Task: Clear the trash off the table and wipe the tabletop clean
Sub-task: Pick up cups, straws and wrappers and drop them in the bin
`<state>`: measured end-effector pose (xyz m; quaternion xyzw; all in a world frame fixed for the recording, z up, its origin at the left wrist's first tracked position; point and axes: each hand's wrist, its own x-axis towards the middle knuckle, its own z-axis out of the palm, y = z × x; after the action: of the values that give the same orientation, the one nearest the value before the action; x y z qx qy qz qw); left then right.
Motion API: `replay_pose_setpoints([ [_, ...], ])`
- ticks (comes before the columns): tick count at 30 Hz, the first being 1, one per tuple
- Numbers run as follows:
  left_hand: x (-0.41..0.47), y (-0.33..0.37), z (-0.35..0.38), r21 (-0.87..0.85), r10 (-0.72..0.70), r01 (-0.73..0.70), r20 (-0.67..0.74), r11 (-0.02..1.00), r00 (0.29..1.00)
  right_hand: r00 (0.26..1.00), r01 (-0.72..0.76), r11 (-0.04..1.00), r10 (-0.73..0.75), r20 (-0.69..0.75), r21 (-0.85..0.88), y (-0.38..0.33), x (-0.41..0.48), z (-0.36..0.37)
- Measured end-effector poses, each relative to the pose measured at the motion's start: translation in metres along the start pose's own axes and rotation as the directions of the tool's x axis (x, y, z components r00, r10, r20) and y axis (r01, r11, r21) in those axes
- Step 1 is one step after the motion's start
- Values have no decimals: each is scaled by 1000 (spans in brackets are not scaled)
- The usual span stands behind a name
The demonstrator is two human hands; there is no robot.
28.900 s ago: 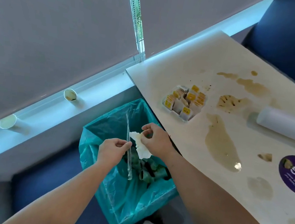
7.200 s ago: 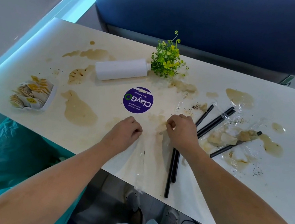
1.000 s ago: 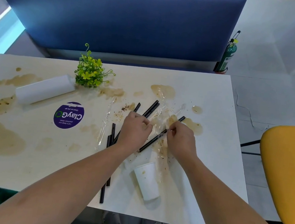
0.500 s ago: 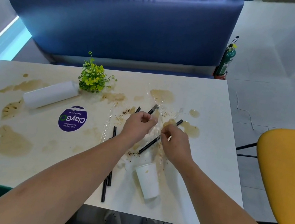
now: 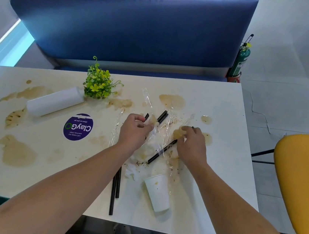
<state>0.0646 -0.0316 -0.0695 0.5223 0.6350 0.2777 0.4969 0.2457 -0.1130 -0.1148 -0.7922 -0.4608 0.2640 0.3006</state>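
At table (image 5: 224, 107) centre, left hand (image 5: 133, 131) pinching clear wrapper (image 5: 160, 135), right hand (image 5: 193, 144) beside, gripping soggy paper (image 5: 178, 133).

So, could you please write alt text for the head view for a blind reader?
A person's left hand and right hand pinch crumpled clear wrappers among black straws on a pale table blotched with brown spills. A tipped white paper cup lies nearer; a white roll, small plant and purple sticker sit to the left.

On the stained table (image 5: 221, 98), the left hand (image 5: 134, 134) pinches crumpled clear wrappers (image 5: 158, 135) while the right hand (image 5: 192, 144) closes on a soggy brown wad (image 5: 178, 133). Black straws (image 5: 112, 200) lie around them, and a paper cup (image 5: 158, 192) (tipped on its side) lies nearer the front edge.
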Motion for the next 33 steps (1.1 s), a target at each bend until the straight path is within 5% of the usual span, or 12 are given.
replay_pose_setpoints([
  [6, 4, -4, -8, 75, 13, -16, 35, 997, 999, 999, 34, 953, -28, 22, -301, 1, 16, 3],
  [17, 6, -12, -7, 123, 15, -26, 90, 992, 996, 999, 7, 857, 17, 43, -516, -16, 29, 20],
  [23, 6, -16, -14, 111, 15, -23, 72, 994, 997, 1000, 2, 890, 3, 10, -456, -19, 30, 26],
  [33, -1, -11, -19, 112, 27, -32, 44, 993, 999, 984, 63, 991, -81, -157, -115, -35, 21, 12],
])
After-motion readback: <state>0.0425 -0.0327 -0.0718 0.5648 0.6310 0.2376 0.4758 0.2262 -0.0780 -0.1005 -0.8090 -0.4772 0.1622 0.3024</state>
